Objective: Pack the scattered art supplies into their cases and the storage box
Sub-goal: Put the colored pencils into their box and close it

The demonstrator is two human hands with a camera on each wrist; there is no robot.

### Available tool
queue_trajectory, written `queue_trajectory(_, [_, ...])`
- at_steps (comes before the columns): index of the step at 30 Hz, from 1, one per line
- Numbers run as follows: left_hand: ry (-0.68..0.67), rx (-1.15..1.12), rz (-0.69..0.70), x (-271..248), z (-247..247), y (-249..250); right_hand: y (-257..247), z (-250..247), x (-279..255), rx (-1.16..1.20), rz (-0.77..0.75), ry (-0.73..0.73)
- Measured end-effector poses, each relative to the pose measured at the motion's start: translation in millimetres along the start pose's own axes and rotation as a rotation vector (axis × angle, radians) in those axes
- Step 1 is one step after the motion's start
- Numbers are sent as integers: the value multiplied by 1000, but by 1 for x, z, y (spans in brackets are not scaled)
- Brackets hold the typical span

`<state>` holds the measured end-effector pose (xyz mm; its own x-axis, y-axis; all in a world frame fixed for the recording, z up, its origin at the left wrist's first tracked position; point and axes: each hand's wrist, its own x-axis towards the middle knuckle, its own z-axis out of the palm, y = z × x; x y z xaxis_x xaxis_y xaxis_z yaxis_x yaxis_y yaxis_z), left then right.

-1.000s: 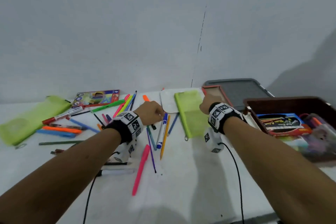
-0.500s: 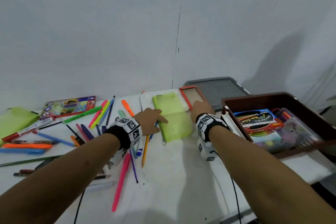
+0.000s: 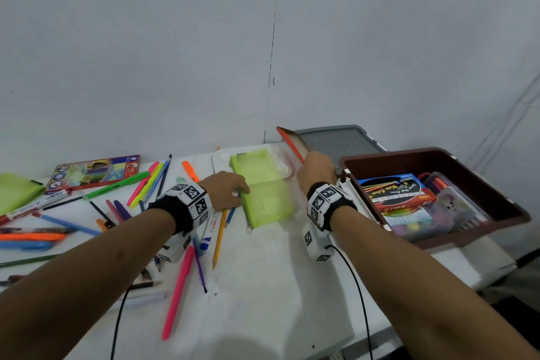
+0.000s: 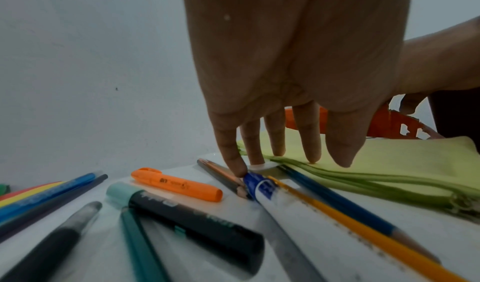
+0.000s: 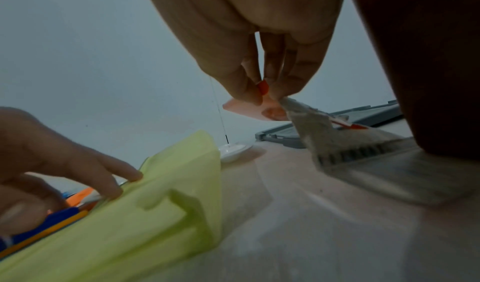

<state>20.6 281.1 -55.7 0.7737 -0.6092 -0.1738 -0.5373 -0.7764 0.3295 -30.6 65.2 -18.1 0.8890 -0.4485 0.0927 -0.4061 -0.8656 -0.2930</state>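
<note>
My left hand rests with straight fingers on the zipper edge of a flat green pouch at the table's middle. The left wrist view shows the fingertips touching the pouch and a blue-capped marker. My right hand pinches the flap of an orange cardboard case and holds it tilted up off the table. The pinch on the orange case shows between thumb and fingers. A brown storage box stands at the right with packs inside.
Several pens, markers and pencils lie scattered left of the pouch, including a pink pen and a yellow pencil. A coloured-pencil box and a second green pouch lie far left. A grey lid sits behind the case.
My left hand moved right from the pens onto the green pouch's edge. My right hand took the orange case's end and raised it from lying flat.
</note>
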Motion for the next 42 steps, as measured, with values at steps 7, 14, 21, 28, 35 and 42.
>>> queue_trajectory(7, [6,-54,-11,4,-6,-5,-13,-7,-16,243,-47,131])
queue_trajectory(14, [256,-915,-196,-7,-26,-17,-47,-15,-38,340,-272,147])
queue_trajectory(21, [427,-1497,-389,-57,-45,-58,-31,11,-43,366,-345,12])
queue_trajectory(28, [84,-757,-218,-96,-39,-38,-15,28,-54,510,-551,6])
queue_trajectory(35, [-60,-603,-92,-125,-14,-7,14,23,-83,360,-647,60])
queue_trajectory(42, [-164,-609,-32,-155,22,23,50,15,-119,155,-767,-86])
